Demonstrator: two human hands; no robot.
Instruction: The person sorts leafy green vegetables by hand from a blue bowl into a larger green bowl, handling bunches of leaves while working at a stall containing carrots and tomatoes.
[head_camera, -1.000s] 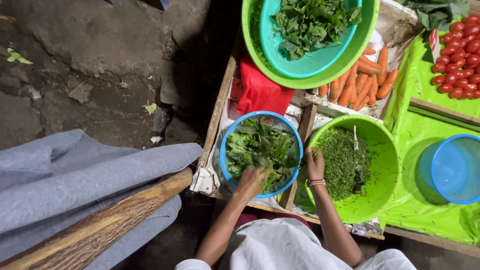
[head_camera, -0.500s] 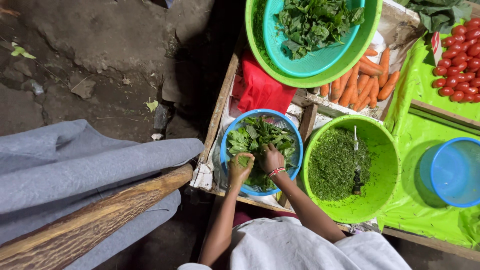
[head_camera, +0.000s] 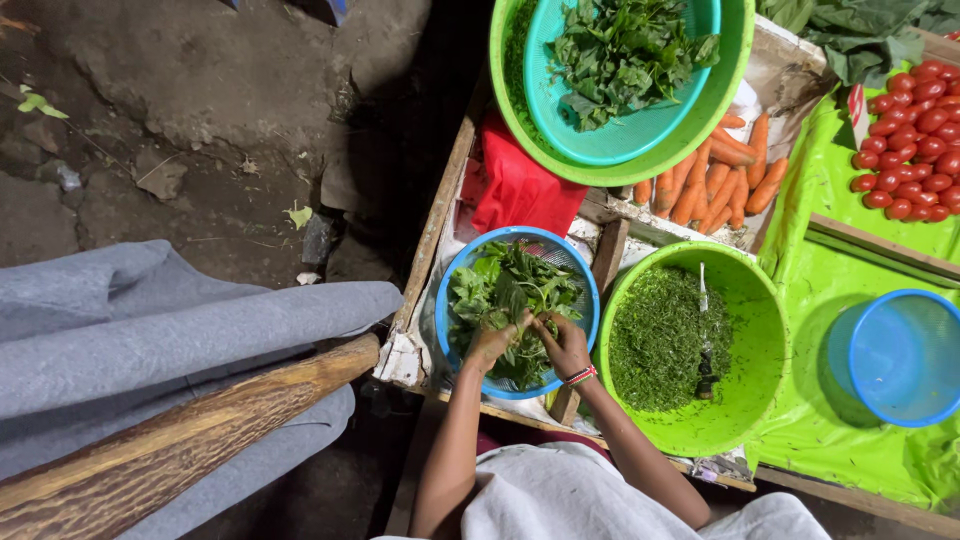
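Head view: both hands (head_camera: 527, 343) together, fingers curled into leafy greens (head_camera: 510, 295).

1. Two lime-green basins: one (head_camera: 512, 120) at the top, one (head_camera: 760, 330) at centre right.
2. Two blue baskets: one (head_camera: 455, 290) at centre, one (head_camera: 905, 357) at right.
3. One teal colander (head_camera: 640, 140) at the top.
4. Two hands: left hand (head_camera: 488, 346), right hand (head_camera: 565, 345), at centre.
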